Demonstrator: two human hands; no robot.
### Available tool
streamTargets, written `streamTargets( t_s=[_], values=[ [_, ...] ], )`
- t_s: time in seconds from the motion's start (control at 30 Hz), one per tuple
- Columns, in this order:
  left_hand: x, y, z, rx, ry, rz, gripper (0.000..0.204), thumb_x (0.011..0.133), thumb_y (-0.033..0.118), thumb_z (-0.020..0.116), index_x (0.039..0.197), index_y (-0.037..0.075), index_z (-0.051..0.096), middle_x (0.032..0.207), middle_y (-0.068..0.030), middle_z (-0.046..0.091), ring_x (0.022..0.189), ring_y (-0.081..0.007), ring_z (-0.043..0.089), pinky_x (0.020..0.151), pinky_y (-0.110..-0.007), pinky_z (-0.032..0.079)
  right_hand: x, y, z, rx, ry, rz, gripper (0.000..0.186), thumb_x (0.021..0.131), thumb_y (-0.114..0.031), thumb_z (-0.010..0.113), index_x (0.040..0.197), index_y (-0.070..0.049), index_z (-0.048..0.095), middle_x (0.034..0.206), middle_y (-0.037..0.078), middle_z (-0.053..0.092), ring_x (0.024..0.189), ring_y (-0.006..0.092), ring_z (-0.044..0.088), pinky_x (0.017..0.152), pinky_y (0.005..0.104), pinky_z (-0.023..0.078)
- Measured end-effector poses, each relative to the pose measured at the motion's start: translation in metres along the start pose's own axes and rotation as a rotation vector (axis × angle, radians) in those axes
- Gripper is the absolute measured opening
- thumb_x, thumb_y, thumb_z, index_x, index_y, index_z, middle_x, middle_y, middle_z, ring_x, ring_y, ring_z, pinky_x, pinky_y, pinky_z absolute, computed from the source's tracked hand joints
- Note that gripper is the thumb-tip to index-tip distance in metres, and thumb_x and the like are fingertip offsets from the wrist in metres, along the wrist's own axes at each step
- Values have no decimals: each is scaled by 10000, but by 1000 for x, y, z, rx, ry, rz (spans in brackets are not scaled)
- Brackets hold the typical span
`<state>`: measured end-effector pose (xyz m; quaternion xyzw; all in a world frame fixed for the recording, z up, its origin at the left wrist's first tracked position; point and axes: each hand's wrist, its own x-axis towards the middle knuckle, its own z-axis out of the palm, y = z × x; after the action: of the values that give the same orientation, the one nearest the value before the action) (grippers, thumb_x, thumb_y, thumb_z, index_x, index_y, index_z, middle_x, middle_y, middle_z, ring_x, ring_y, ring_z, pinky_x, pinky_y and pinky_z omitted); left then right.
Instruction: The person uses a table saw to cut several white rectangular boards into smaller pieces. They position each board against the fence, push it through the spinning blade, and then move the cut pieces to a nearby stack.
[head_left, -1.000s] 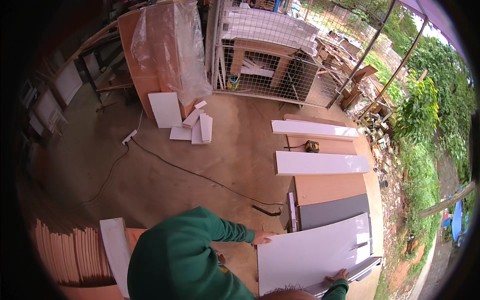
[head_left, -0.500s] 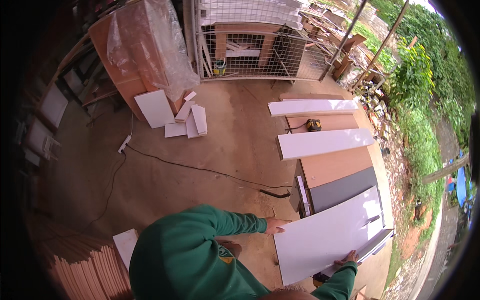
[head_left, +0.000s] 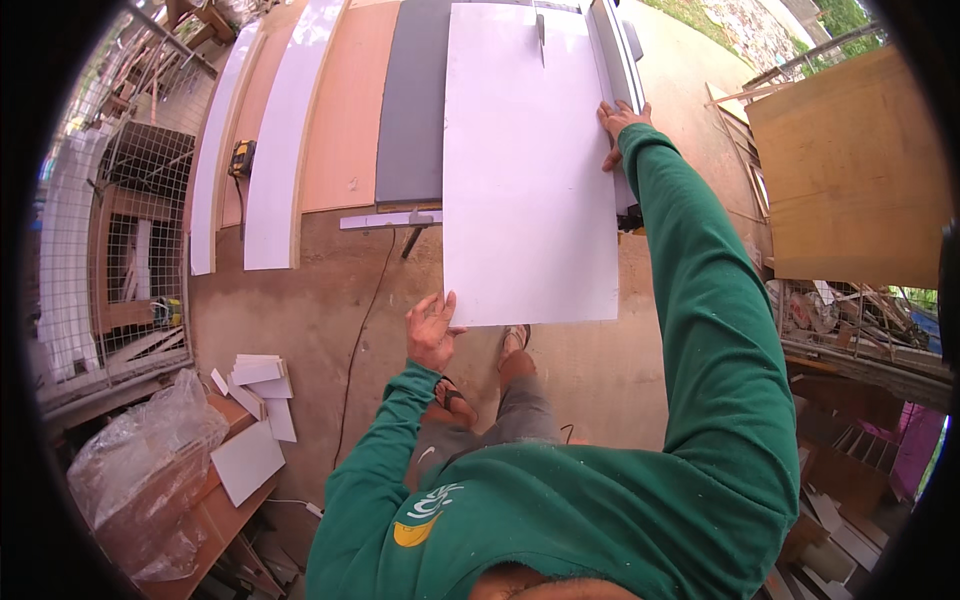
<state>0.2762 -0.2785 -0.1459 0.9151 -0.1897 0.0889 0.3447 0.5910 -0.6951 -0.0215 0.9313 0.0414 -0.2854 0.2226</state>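
Panel (head_left: 530,190), white and rectangular, lies flat on a grey table (head_left: 412,110), its near end jutting over the floor (head_left: 575,370) toward the person. The green sweatshirt (head_left: 600,510) carries white lettering beside a yellow mark, and the grey shorts (head_left: 525,413) a small white mark. The left hand (head_left: 432,335) grasps the panel's near left corner. The right hand (head_left: 624,132) spreads its fingers at the panel's right edge, against a long fence (head_left: 620,55); whether it grips or merely presses, I cannot tell. A thin dark blade (head_left: 541,42) stands at the panel's far part. Left of the table lie a brown board (head_left: 345,110) and two white boards (head_left: 285,150), with a tape measure (head_left: 242,158) between these two. Beyond them stands a mesh gate (head_left: 160,250). Offcuts (head_left: 248,462) and a plastic sheet (head_left: 150,470) sit lower left; a plywood sheet (head_left: 850,170) stands at right.
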Motion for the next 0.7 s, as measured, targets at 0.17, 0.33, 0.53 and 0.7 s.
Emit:
streamTargets(
  t_s=[0.17,0.33,0.53,0.7],
  values=[
    [7,4,-14,51,-24,44,798,643,61,837,1405,81,599,1170,-145,727,1208,-280,564,1008,-439,359,3,-3,2,35,-9,8,1388,515,-521,962,1611,-146,198,1692,-54,150,1558,240,118,1183,722,192],
    [14,3,-15,69,-15,31,783,659,71,822,1410,102,600,1117,-141,742,1218,-277,561,1021,-446,341,17,-4,1,43,-12,23,1424,469,-519,978,1610,-161,204,1693,-61,135,1561,234,91,1170,738,214],
    [24,0,-15,92,-38,24,767,686,95,809,1421,122,593,1069,-121,749,1232,-272,555,1032,-462,318,34,3,0,42,-8,31,1450,443,-531,983,1610,-172,201,1692,-63,134,1560,233,88,1166,743,225],
    [36,-3,-14,122,-33,39,755,729,136,812,1445,141,570,1012,-107,751,1254,-267,538,1036,-481,307,44,7,-1,27,-7,36,1454,439,-556,980,1608,-169,206,1690,-53,146,1558,242,110,1168,739,225]
  ],
)
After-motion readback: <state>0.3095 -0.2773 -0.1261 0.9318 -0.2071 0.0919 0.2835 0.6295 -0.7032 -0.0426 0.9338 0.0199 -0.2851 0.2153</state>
